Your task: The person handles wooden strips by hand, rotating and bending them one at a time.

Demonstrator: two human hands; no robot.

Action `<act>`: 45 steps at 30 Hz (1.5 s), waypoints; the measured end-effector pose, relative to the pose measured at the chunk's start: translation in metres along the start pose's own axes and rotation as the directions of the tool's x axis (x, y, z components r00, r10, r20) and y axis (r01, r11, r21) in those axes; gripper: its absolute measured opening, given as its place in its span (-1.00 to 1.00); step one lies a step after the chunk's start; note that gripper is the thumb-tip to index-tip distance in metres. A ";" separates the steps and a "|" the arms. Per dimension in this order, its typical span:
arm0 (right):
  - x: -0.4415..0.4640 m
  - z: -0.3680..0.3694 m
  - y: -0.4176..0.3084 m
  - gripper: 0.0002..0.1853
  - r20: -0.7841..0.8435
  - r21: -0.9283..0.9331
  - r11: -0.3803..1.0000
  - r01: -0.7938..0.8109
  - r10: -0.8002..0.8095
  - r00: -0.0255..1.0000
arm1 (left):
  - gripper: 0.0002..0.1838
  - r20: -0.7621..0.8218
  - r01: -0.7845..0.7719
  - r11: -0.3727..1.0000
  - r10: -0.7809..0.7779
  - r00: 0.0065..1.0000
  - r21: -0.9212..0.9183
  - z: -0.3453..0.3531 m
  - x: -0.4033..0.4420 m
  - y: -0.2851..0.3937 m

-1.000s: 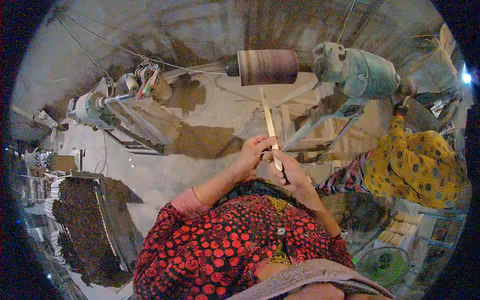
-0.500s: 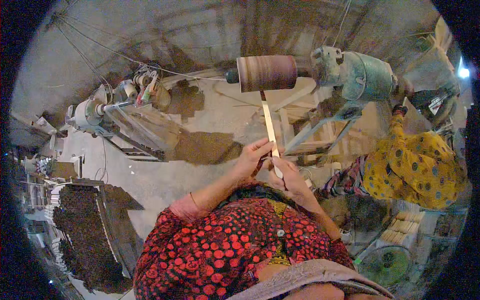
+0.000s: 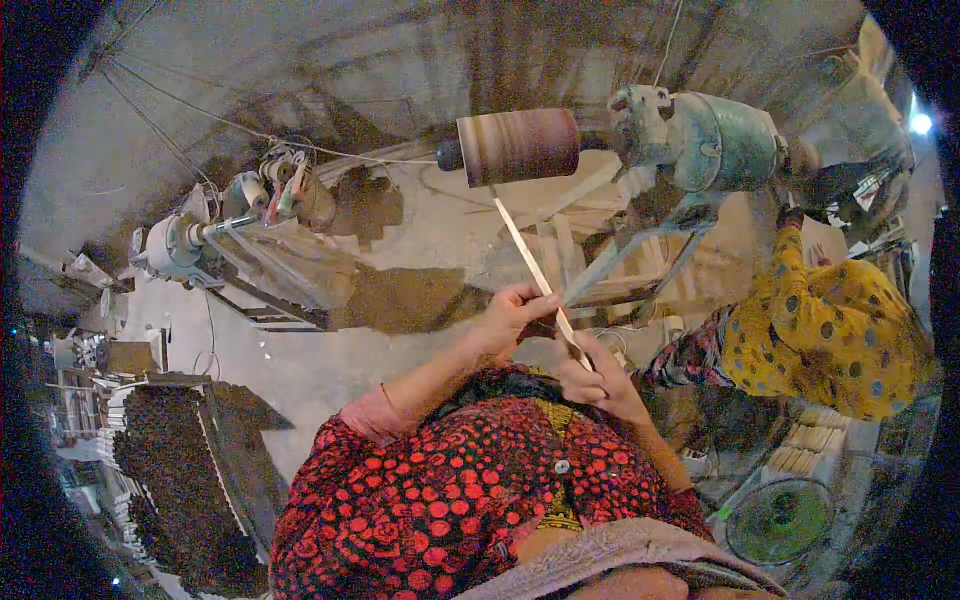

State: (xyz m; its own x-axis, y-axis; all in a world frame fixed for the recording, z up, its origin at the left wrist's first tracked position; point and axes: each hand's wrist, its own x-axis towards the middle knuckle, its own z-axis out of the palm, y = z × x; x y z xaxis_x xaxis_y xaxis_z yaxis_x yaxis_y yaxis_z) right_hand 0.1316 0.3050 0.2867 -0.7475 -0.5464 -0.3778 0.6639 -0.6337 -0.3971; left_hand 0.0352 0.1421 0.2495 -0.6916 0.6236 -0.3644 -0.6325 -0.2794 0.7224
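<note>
We see the pale floor stretching under everything, and in front of it the wearer's own shirt, black with red dots. At the right a co-worker in a yellow dotted garment bends toward the machines, and at the lower left we find a big dark pile with light ends along its outer edge. Straight ahead hangs a worn green motor, and joined to its left side is a brownish drum with banded colouring. Near the lower right corner sits a round green thing, too blurred for us to name. Farther off on the left stands a white motor, and just above the round green thing we see a bundle of light sticks. In the middle, the left hand pinches the slim pale stick between thumb and fingers, while the right hand has its fingers curled around the lower end. The stick slants up and leftward, its tip right at the drum's lower edge; we cannot tell whether they touch.
</note>
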 end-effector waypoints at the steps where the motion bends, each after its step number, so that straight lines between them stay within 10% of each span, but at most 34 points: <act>1: -0.007 -0.011 0.001 -0.60 0.027 0.004 1.000 -0.031 0.031 0.999 | -0.73 -0.016 0.020 1.000 -0.020 1.000 -0.011 0.004 -0.003 0.001; 5: -0.030 -0.049 0.006 -0.57 0.269 -0.010 1.000 -0.010 0.012 0.963 | -0.73 0.030 0.003 0.998 -0.005 1.000 0.069 0.017 -0.008 0.015; 11: -0.041 -0.035 0.002 -0.47 -0.148 -0.578 0.815 -0.042 -0.054 0.988 | -0.75 -0.011 -0.047 0.980 0.050 0.999 0.194 0.032 -0.005 0.013; 35: 0.028 0.026 -0.009 -0.57 -0.098 -0.673 0.720 0.168 -0.312 0.945 | -0.66 -0.161 -0.098 0.993 0.108 0.981 0.068 0.005 0.018 0.029; 45: -0.050 -0.050 -0.001 -0.56 -0.104 -0.839 0.544 -0.029 -0.106 0.989 | -0.64 0.250 -0.060 0.959 -0.011 0.968 0.277 0.027 -0.012 0.016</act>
State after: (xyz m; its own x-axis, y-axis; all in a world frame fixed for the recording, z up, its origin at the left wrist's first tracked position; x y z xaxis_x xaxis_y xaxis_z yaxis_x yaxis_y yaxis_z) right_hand 0.1688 0.3606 0.2638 -0.8075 -0.4162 -0.4181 0.4017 0.1310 -0.9063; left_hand 0.0430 0.1499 0.2820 -0.5750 0.7897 -0.2138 -0.4685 -0.1035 0.8774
